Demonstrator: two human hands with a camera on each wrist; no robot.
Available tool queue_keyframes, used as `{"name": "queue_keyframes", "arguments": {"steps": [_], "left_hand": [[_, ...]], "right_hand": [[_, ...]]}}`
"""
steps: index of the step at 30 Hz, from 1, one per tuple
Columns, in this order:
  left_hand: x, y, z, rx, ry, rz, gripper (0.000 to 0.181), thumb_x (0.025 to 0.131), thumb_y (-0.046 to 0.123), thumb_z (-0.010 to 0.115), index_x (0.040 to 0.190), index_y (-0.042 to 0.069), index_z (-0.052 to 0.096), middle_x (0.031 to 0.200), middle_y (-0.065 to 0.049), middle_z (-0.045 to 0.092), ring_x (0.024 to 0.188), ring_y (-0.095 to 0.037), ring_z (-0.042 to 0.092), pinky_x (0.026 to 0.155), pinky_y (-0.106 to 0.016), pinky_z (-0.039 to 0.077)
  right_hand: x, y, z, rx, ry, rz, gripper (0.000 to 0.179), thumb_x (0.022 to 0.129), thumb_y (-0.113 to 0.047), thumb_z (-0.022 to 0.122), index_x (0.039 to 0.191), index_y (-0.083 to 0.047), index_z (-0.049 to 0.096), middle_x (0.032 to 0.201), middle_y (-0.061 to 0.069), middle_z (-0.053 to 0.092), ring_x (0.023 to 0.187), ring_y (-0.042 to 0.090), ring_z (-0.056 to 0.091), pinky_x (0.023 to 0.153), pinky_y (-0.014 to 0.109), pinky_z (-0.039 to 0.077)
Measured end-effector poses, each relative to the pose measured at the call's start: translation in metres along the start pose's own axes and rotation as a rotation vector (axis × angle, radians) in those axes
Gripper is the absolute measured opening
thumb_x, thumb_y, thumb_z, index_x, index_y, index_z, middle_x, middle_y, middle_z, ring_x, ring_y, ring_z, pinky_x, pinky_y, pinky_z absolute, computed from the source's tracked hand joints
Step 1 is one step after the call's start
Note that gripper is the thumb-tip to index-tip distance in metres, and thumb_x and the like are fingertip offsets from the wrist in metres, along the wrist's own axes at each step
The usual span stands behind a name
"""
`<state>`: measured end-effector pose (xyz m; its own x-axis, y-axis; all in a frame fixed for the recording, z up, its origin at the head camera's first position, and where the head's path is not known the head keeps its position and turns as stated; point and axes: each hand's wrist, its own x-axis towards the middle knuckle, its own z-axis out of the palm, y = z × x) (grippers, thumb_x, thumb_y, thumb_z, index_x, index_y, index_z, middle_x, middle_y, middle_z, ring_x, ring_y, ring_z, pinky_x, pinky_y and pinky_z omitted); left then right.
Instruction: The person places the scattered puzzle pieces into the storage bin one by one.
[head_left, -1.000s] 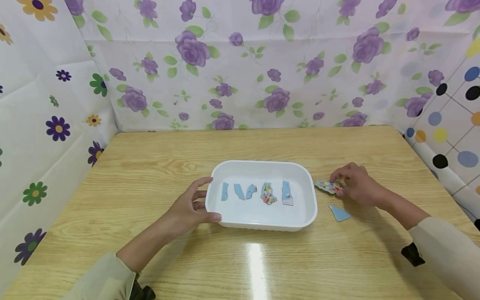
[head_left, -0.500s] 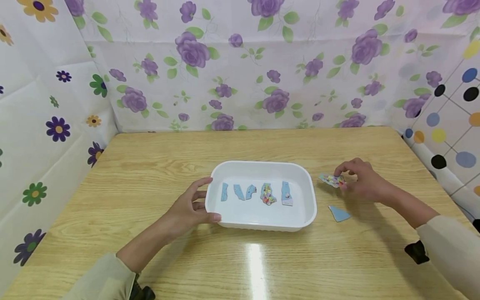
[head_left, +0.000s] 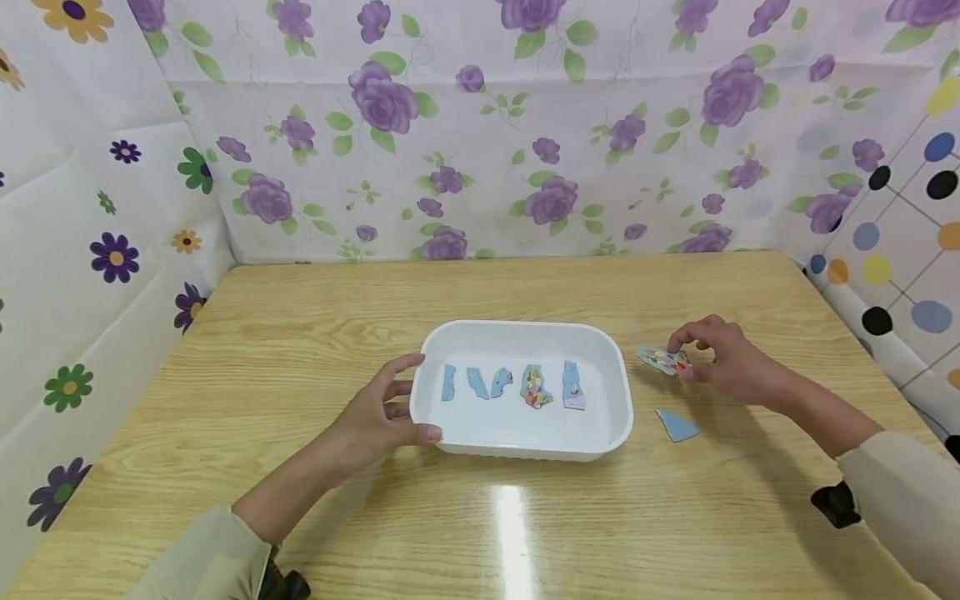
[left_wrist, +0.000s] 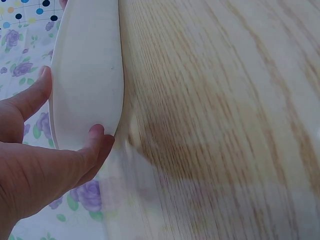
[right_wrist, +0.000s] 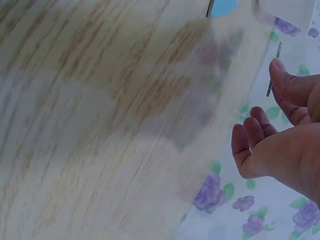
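My left hand point(head_left: 382, 408) grips the left end of a white plastic tray point(head_left: 517, 452), thumb and fingers spread around that end. In the left wrist view, fingertips point(left_wrist: 96, 131) lie against the tray's outer wall point(left_wrist: 87, 65). To the right of the tray, my right hand point(head_left: 723, 365) pinches a flat, irregular puzzle piece point(head_left: 658, 359) with a multicoloured print and pale blue edge. The right wrist view shows this piece point(right_wrist: 274, 70) edge-on at the thumb, above the table. A plain blue, roughly triangular piece point(head_left: 678, 426) lies on the table nearer me.
Several puzzle pieces lie in a row inside the tray, among them a narrow blue one point(head_left: 447, 383), a multicoloured one point(head_left: 536, 388) and a blue one with a pale lower end point(head_left: 573, 386). Flowered cloth point(head_left: 465, 133) stands behind the wooden table point(head_left: 315, 325).
My right hand has raised the multicoloured puzzle piece and shifted slightly right and away from me, then stayed nearly still. My left hand keeps its grip on the tray.
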<state>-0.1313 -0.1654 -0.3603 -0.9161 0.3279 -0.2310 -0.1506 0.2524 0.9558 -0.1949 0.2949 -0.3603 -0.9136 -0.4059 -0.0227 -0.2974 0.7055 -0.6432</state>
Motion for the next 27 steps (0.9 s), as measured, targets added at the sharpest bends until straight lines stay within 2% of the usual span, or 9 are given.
{"name": "queue_keyframes", "arguments": {"steps": [8, 19, 27], "left_hand": [[0.0, 0.001, 0.0, -0.008, -0.004, 0.0, 0.1, 0.074, 0.013, 0.084, 0.151, 0.022, 0.021, 0.143, -0.02, 0.04, 0.118, -0.035, 0.055, 0.09, -0.039, 0.051], [0.0, 0.001, 0.001, -0.007, 0.004, -0.003, 0.099, 0.074, 0.011, 0.084, 0.151, 0.021, 0.022, 0.143, -0.02, 0.04, 0.118, -0.035, 0.055, 0.091, -0.039, 0.051], [0.0, 0.0, 0.001, -0.001, 0.007, -0.004, 0.1, 0.074, 0.011, 0.084, 0.151, 0.021, 0.022, 0.143, -0.02, 0.04, 0.117, -0.035, 0.056, 0.091, -0.039, 0.051]], "right_hand": [[0.0, -0.003, 0.008, -0.017, 0.025, 0.022, 0.024, 0.086, 0.004, 0.066, 0.106, -0.006, 0.057, 0.117, 0.024, 0.041, 0.107, 0.043, 0.035, 0.082, 0.054, 0.033], [0.002, -0.015, 0.008, -0.017, 0.08, -0.003, 0.025, 0.086, 0.006, 0.064, 0.107, -0.004, 0.055, 0.121, 0.026, 0.036, 0.109, 0.046, 0.032, 0.084, 0.056, 0.03], [0.003, -0.026, 0.012, -0.007, 0.141, 0.008, 0.025, 0.088, 0.003, 0.065, 0.11, -0.004, 0.055, 0.124, 0.027, 0.035, 0.113, 0.045, 0.029, 0.082, 0.052, 0.035]]}}
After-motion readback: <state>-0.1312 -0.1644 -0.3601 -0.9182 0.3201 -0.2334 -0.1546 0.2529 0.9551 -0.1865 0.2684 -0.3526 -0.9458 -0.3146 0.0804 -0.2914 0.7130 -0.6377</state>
